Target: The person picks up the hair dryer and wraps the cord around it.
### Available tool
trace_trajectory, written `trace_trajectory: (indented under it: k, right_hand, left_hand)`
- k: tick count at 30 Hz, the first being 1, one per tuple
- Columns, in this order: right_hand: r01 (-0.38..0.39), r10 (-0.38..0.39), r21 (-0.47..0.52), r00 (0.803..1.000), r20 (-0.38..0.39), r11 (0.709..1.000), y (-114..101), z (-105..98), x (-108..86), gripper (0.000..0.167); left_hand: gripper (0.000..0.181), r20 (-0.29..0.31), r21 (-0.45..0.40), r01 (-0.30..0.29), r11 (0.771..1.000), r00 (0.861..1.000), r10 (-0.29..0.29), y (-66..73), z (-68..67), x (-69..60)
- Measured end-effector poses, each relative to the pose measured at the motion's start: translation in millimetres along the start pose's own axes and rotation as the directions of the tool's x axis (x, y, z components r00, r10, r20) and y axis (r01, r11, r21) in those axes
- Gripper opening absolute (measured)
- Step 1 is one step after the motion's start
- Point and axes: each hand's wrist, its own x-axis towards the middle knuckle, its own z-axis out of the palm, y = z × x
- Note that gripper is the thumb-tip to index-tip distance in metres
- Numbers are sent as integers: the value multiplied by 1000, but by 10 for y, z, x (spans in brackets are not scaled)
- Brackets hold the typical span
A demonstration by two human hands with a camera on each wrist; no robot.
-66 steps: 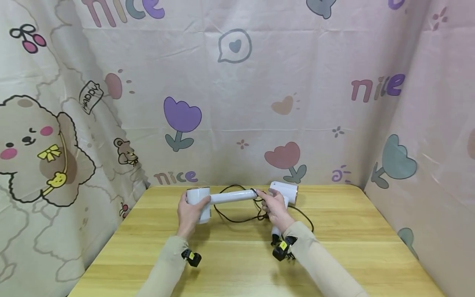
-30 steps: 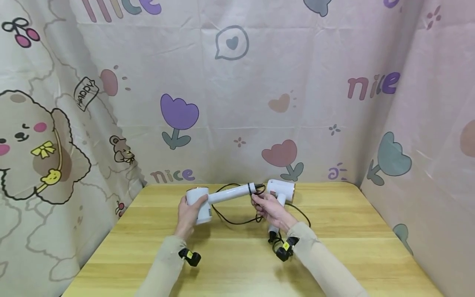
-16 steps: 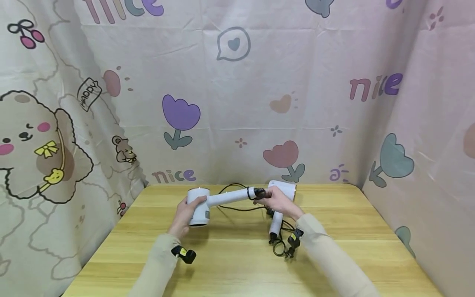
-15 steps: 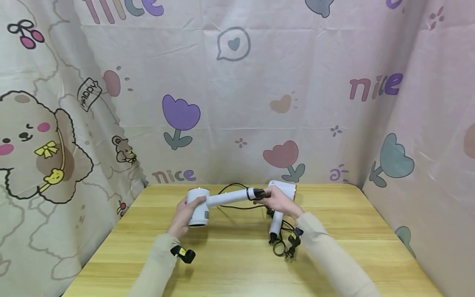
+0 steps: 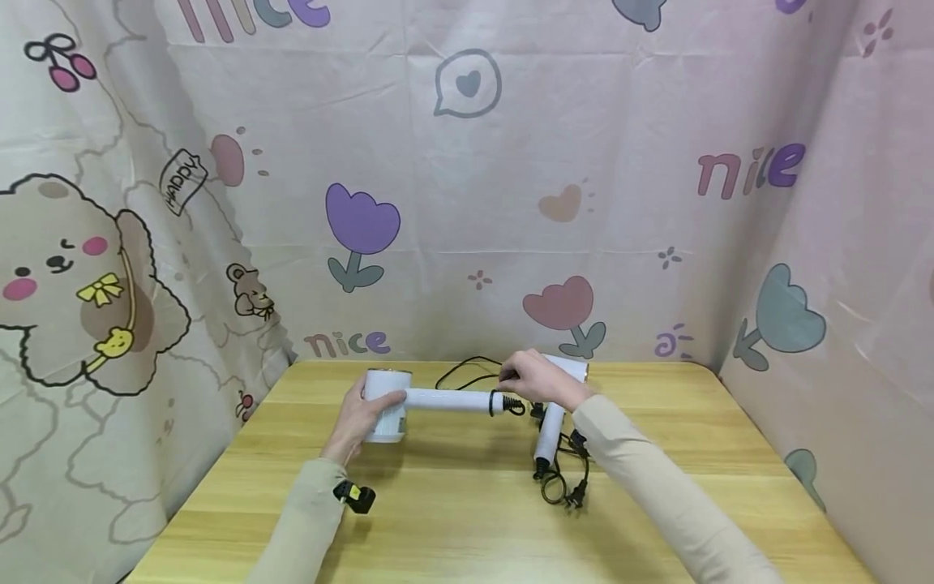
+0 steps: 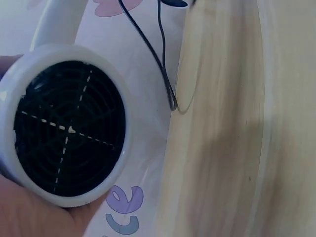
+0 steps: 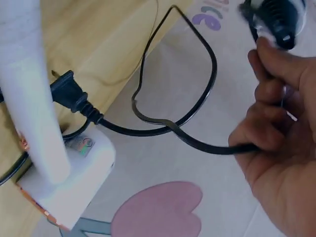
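In the head view my left hand [image 5: 355,422] grips the barrel of a white hair dryer [image 5: 448,400], its handle lying level to the right above the table. The round air grille [image 6: 69,128] of this dryer faces the left wrist view. Around the handle's end runs a turn of black power cord [image 5: 494,402]. My right hand [image 5: 536,378] holds the cord between thumb and curled fingers, just above the handle's end. The right wrist view shows the cord [image 7: 197,142] leaving the right hand [image 7: 284,133] in a loop, with a two-pin plug [image 7: 69,91] further along.
A second white hair dryer [image 5: 550,434] lies behind and right of the first, its barrel [image 5: 572,367] partly covered by my right hand. Its coiled cord and plug [image 5: 576,493] lie in front on the wooden table [image 5: 452,519]. A printed curtain [image 5: 467,178] stands behind.
My right hand has gone from below and beside the handle's end to above it, carrying the cord round the handle. The handle has swung down to level. The left hand keeps its grip.
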Motion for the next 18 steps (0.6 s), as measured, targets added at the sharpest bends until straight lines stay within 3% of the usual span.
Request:
trace_trajectory:
  k: [6, 8, 11, 14, 18]
  right_hand:
    - [-121, 122, 26, 992, -36, 992, -186, 50, 7, 20]
    - [-166, 168, 47, 984, -54, 985, -242, 65, 11, 25]
    - [-221, 227, 73, 970, -91, 972, -310, 94, 23, 21]
    - [-244, 254, 82, 955, -155, 966, -336, 137, 23, 11]
    - [-225, 232, 56, 933, -275, 973, -307, 217, -7, 9]
  left_hand:
    - [86, -72, 142, -130, 981, 987, 141, 49, 6, -34]
    - [90, -119, 215, -172, 961, 972, 201, 72, 23, -58]
    - [93, -201, 291, -185, 939, 947, 249, 103, 60, -100]
    - [97, -268, 294, -152, 944, 935, 234, 122, 108, -123]
    - [97, -285, 264, -90, 960, 944, 167, 157, 153, -124]
